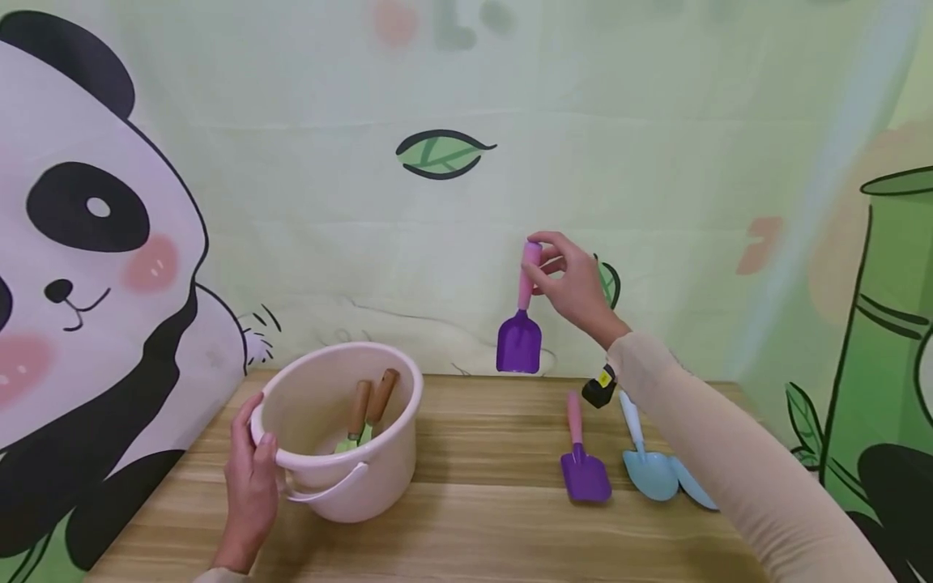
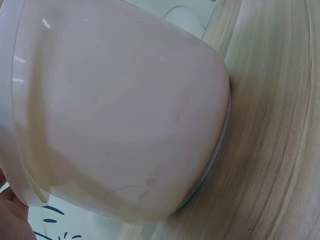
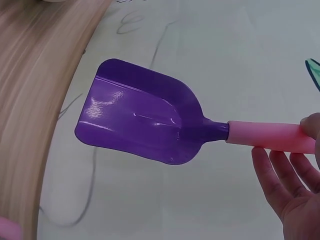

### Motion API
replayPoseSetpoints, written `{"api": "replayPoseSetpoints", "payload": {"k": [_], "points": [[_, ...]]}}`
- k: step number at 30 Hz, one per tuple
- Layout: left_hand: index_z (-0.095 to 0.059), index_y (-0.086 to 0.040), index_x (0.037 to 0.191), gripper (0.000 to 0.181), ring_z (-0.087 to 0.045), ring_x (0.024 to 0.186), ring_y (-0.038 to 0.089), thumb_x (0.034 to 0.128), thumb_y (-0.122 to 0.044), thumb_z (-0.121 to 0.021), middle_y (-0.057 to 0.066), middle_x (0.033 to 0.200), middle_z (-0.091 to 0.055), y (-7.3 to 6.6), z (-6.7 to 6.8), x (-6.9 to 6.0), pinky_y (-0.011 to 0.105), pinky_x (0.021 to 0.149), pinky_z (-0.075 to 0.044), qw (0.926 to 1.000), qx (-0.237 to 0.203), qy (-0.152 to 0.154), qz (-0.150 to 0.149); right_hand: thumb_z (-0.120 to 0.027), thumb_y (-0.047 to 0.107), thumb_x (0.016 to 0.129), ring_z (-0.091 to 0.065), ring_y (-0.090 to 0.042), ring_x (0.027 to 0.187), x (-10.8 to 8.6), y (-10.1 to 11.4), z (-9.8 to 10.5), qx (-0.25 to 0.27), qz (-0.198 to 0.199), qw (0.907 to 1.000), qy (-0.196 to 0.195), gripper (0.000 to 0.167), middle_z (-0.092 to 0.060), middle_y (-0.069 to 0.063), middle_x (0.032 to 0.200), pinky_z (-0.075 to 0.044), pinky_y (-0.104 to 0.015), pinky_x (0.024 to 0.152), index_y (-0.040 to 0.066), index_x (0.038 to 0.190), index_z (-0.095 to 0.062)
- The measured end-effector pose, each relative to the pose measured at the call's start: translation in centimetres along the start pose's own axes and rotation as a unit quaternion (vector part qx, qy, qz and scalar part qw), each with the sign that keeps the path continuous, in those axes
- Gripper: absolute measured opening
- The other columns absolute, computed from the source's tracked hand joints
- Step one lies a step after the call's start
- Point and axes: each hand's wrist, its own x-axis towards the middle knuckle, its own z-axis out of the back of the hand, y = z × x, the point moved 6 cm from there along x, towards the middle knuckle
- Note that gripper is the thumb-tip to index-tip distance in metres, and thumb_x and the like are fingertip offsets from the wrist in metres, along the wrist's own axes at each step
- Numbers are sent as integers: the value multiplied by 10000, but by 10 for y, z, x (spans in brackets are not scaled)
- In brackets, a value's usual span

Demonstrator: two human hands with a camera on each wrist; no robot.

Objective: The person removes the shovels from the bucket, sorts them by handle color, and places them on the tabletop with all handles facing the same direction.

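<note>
My right hand (image 1: 572, 279) pinches the pink handle of a small purple toy shovel (image 1: 519, 344), which hangs blade down above the table's back edge. In the right wrist view the shovel's scooped blade (image 3: 140, 115) shows whole, with fingertips along its handle. At the left, my left hand (image 1: 251, 478) grips the rim of a pale pink bucket (image 1: 364, 486), thumb outside and near the handle's end. Inside the bucket lean two tools with brown wooden handles (image 1: 381, 397) and green lower parts. The bucket's side fills most of the left wrist view.
On the wooden table (image 1: 481, 534), right of the bucket, lies a second purple shovel (image 1: 585, 478) with a pink handle. Beside it are a light blue shovel (image 1: 651, 474) and another light blue piece (image 1: 694, 486), partly behind my sleeve. A panda-printed cloth (image 1: 328, 267) stands behind.
</note>
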Motion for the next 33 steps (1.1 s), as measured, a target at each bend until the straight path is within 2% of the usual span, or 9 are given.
{"api": "replayPoseSetpoints", "payload": {"k": [6, 14, 21, 30, 33], "points": [[-381, -191, 1581, 542, -511, 1218, 129, 1044, -124, -402, 86, 1540, -466, 0, 0, -2, 84, 934, -410, 10000, 13, -27, 4, -703, 164, 974, -696, -301, 870, -12, -20, -2, -152, -228, 9996, 66, 406, -650, -149, 1032, -614, -448, 667, 113, 1365, -606], [-377, -197, 1584, 558, -509, 1224, 152, 1034, -110, -396, 87, 1542, -460, -2, 0, -2, 92, 930, -415, 10000, -36, 8, 22, -700, 117, 970, -698, -346, 866, -29, -46, -9, 43, -557, 9980, 289, 404, -651, -181, 1027, -604, -322, 614, 84, 1362, -607], [-376, -191, 1583, 557, -500, 1225, 152, 1031, -116, -390, 83, 1531, -460, -1, 0, -2, 98, 929, -419, 9999, -107, 14, 51, -688, 142, 983, -699, -381, 897, -43, -60, -15, 156, -867, 9945, 558, 426, -648, -194, 1064, -609, -339, 633, 81, 1392, -588], [-394, -182, 1574, 550, -501, 1224, 141, 1027, -125, -392, 63, 1513, -476, -1, 1, -3, 114, 947, -417, 9997, -227, -43, -55, -686, 160, 988, -690, -420, 948, -60, -79, -21, 188, -1276, 9896, 638, 436, -651, -197, 1096, -612, -348, 642, 100, 1407, -581], [-400, -154, 1569, 557, -507, 1215, 138, 1013, -113, -397, 85, 1496, -485, 0, 1, -2, 121, 946, -418, 9995, -296, -74, -122, -688, 155, 987, -698, -384, 922, -66, -86, -22, 224, -1357, 9883, 657, 438, -652, -198, 1098, -612, -350, 639, 98, 1408, -581]]}}
